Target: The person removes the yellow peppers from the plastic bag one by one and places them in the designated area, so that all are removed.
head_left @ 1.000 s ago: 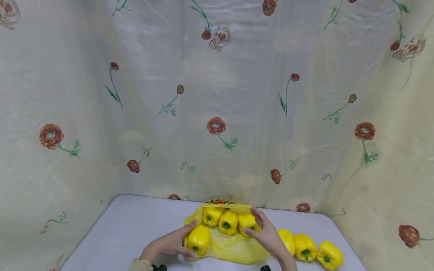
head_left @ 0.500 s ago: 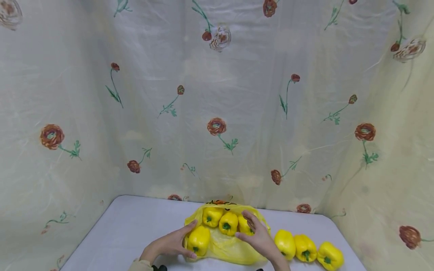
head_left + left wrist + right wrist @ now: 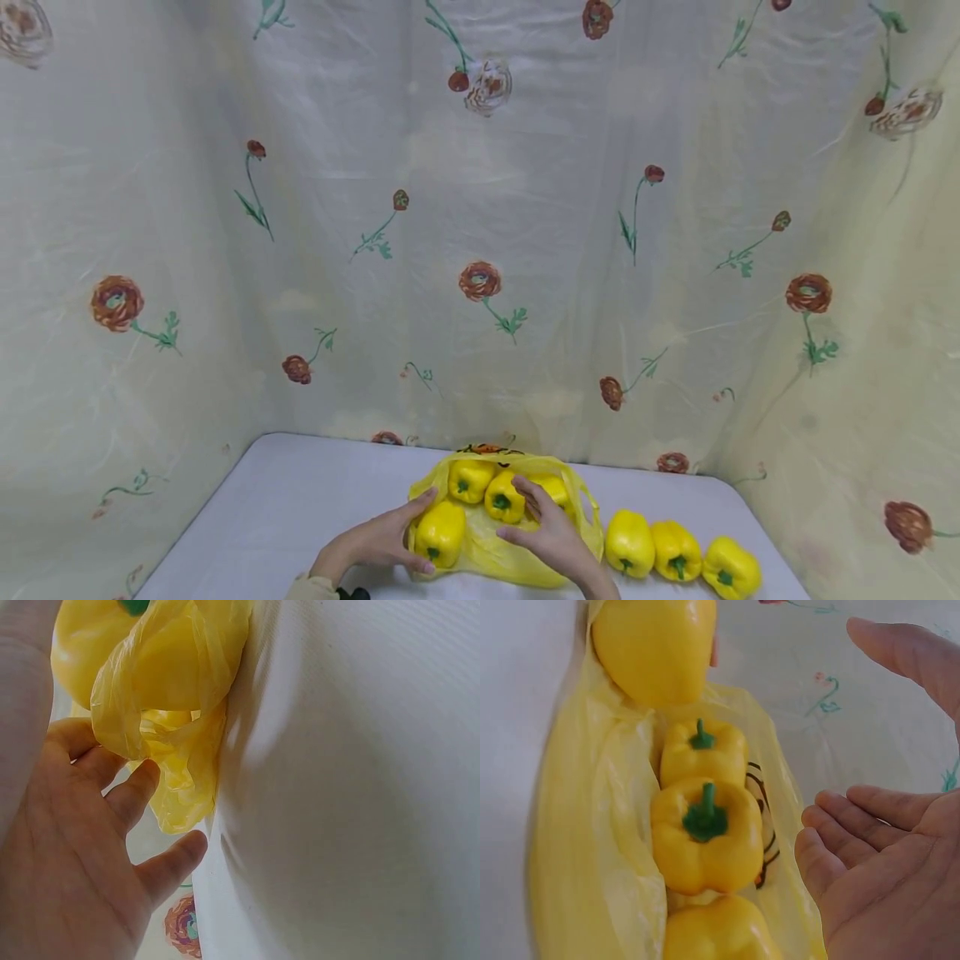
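Observation:
A thin yellow plastic bag (image 3: 510, 558) lies on its side with its mouth toward me. Several yellow bell peppers are in it; a middle one (image 3: 707, 847) shows its green stem in the right wrist view. At the left of the mouth, my left hand (image 3: 378, 537) grips a bell pepper (image 3: 440, 533), thumb at its near side and fingers along its far left. In the left wrist view, fingers (image 3: 135, 795) of that hand lie by the bag's crumpled edge. My right hand (image 3: 551, 533) hovers over the mouth, thumb and fingers apart, holding nothing, and partly hides the rightmost peppers.
Right of the bag, three more yellow bell peppers (image 3: 677, 550) stand in a row on the white table (image 3: 300, 475). Behind and on both sides hangs a floral curtain (image 3: 540, 333).
My right hand has moved left from the bag's right edge to over the mouth, uncovering a bag handle and the nearest outside pepper. My left hand has stayed put.

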The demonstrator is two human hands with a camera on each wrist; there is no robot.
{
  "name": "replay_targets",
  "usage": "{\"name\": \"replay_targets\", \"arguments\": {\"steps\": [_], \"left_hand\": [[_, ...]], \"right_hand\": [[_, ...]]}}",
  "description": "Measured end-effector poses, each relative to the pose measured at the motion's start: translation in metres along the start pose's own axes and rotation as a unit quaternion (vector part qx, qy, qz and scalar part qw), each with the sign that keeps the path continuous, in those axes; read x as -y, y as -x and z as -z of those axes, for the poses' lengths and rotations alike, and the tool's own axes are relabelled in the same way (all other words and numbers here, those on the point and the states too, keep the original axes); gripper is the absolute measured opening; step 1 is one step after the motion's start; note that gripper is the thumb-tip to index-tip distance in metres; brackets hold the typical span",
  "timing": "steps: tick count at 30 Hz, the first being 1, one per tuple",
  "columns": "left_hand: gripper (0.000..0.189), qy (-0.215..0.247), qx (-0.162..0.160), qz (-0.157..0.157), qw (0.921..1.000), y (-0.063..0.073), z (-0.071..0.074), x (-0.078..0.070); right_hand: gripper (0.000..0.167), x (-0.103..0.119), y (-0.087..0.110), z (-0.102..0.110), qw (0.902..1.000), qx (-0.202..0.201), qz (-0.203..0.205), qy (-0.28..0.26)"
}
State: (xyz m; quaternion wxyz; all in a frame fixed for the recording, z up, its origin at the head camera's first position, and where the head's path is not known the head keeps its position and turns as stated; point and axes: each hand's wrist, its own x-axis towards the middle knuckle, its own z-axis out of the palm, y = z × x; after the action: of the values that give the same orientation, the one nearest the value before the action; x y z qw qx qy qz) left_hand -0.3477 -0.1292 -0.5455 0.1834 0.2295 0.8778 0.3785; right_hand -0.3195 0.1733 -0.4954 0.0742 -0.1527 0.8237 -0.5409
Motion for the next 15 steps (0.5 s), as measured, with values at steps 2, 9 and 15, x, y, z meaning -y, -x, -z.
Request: {"name": "replay_targets", "arguments": {"steps": [2, 9, 15], "left_hand": [[0.11, -0.001, -0.001, 0.0, 1.0, 0.0, 0.0, 0.0], [0.111, 0.002, -0.001, -0.002, 1.0, 0.0, 0.001, 0.0], [0.111, 0.007, 0.0, 0.006, 1.0, 0.002, 0.001, -0.004]], "right_hand": [[0.092, -0.001, -0.002, -0.005, 1.0, 0.009, -0.001, 0.003], [0.092, -0.003, -0.006, -0.013, 0.9998, 0.018, 0.01, 0.0], [0.092, -0.004, -0.009, -0.013, 0.9998, 0.022, 0.003, 0.0]]}}
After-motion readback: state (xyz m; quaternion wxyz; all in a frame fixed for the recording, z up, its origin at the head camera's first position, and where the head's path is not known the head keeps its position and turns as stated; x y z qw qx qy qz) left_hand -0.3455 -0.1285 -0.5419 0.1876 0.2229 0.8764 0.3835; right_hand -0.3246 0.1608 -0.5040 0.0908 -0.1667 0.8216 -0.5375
